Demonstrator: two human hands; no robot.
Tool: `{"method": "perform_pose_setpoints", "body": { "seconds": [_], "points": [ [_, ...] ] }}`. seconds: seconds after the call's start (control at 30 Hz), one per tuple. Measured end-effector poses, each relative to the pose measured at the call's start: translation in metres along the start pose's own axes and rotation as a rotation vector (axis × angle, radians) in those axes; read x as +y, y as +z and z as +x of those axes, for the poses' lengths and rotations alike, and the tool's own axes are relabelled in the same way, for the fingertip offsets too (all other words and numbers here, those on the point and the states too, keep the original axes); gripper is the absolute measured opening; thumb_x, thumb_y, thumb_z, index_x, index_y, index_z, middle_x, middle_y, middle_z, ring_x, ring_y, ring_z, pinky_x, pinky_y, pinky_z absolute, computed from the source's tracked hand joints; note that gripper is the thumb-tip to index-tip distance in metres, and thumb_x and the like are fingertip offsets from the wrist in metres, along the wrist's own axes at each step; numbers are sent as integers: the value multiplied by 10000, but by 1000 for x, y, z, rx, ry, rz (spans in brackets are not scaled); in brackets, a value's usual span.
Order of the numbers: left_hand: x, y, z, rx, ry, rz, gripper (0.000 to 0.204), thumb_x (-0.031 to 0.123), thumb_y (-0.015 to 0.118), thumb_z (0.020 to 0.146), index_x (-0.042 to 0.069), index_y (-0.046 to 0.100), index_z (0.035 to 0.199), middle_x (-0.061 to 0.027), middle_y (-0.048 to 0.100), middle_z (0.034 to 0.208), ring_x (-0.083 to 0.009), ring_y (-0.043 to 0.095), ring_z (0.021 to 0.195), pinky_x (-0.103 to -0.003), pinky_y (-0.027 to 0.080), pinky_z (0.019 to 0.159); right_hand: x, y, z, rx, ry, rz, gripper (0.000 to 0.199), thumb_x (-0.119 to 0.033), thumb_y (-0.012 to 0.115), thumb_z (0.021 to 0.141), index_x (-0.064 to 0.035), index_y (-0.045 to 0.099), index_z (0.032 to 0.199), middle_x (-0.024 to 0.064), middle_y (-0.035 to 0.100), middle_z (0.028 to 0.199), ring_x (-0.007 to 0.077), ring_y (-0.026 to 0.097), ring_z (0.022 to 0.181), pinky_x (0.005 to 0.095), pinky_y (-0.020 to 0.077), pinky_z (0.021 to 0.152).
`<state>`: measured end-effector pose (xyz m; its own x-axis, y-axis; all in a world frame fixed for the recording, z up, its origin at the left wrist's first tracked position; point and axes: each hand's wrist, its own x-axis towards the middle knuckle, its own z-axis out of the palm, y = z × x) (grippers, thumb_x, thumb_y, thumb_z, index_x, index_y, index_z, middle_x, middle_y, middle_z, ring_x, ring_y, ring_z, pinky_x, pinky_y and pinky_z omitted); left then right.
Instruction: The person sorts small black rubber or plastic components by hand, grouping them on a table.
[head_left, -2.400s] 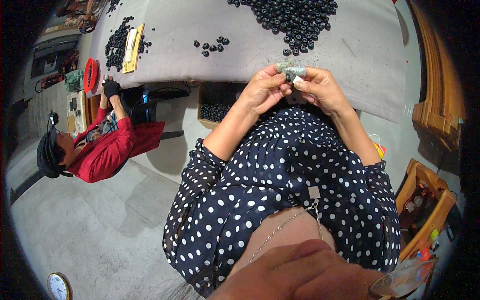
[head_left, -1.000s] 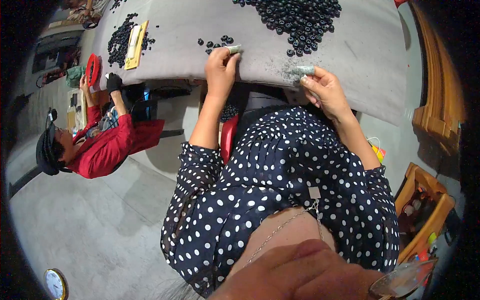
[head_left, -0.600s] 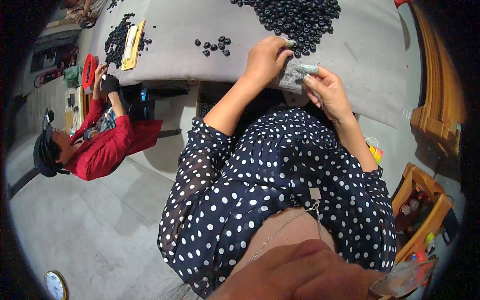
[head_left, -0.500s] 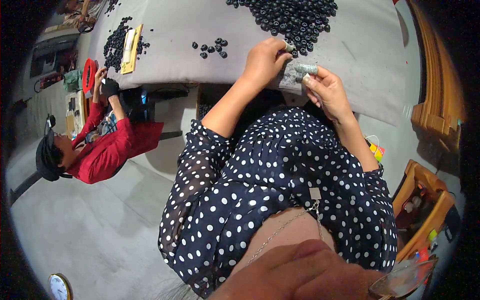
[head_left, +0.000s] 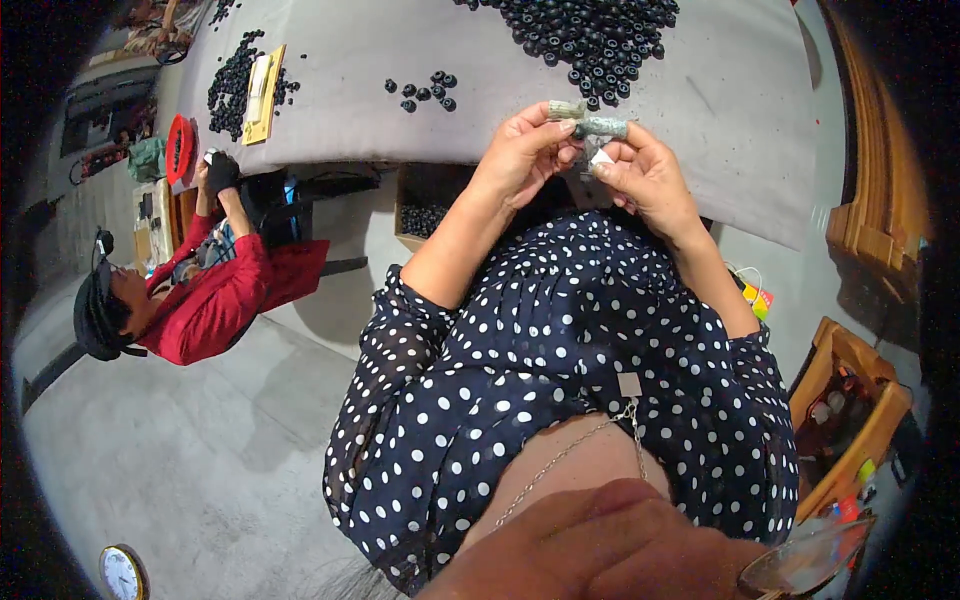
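In front of my body, at the near edge of the table, my two hands meet. My left hand (head_left: 528,152) is closed in a pinch on a small round black part (head_left: 580,130), mostly covered by the fingers. My right hand (head_left: 652,178) is closed too, pinching a small flat white piece (head_left: 601,158) whose exact kind I cannot make out. Greenish-grey wrap (head_left: 604,127) covers my right index finger, and a similar wrap is on my left index finger. Just beyond my hands lies a big pile of black ring-shaped parts (head_left: 600,45).
Several black parts (head_left: 423,94) lie apart on the grey table cover (head_left: 350,100). Farther left are another black pile (head_left: 232,90) and a yellow box (head_left: 263,95). A person in red (head_left: 215,300) works there beside a red bowl (head_left: 180,150). A wooden crate (head_left: 850,420) stands right.
My left hand has drawn back from the pile's edge with a black part and now meets my right hand. The co-worker's hands have shifted slightly.
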<state>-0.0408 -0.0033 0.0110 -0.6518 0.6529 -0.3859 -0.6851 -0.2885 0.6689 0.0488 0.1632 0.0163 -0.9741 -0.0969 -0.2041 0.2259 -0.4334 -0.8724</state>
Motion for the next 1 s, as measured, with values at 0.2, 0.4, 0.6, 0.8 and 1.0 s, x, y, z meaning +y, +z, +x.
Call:
{"method": "perform_pose_setpoints", "body": {
  "seconds": [0.2, 0.4, 0.6, 0.8, 1.0],
  "points": [
    [-6, 3, -10, 20, -19, -95, 108, 72, 570, 870, 42, 568, 973, -49, 616, 823, -102, 566, 632, -228, 493, 606, 1, 4, 0, -48, 2, -14, 330, -105, 634, 837, -46, 524, 1143, -20, 579, 801, 9, 479, 567, 138, 371, 468],
    [-9, 4, -12, 10, 4, -67, 124, 63, 564, 869, 35, 557, 990, -58, 620, 839, -110, 582, 659, -240, 510, 615, 0, 6, -2, -65, 23, -43, 334, -122, 635, 845, -29, 532, 1149, -19, 602, 825, 5, 474, 566, 136, 370, 469],
    [-11, -2, -15, -84, -27, -68, 200, 121, 557, 885, 52, 547, 1073, -21, 601, 888, -84, 563, 707, -249, 505, 668, -2, 8, -2, -75, 31, -47, 323, -122, 618, 859, -13, 539, 1151, -18, 609, 827, 5, 460, 556, 134, 362, 469],
    [-15, -1, -16, -61, -50, -187, 143, 69, 542, 879, 43, 555, 1020, -48, 620, 869, -107, 579, 674, -262, 513, 649, -3, 7, -2, -94, 55, -34, 308, -123, 602, 869, -6, 543, 1148, -20, 606, 794, 9, 451, 543, 143, 354, 463],
    [-12, 2, -18, -2, -36, -131, 147, 67, 548, 877, 41, 554, 1022, -55, 620, 868, -110, 580, 681, -257, 513, 652, 0, 5, 0, -66, 69, -62, 239, -142, 603, 869, -21, 576, 1073, -50, 547, 693, 9, 445, 513, 141, 336, 439]
  ]
}}
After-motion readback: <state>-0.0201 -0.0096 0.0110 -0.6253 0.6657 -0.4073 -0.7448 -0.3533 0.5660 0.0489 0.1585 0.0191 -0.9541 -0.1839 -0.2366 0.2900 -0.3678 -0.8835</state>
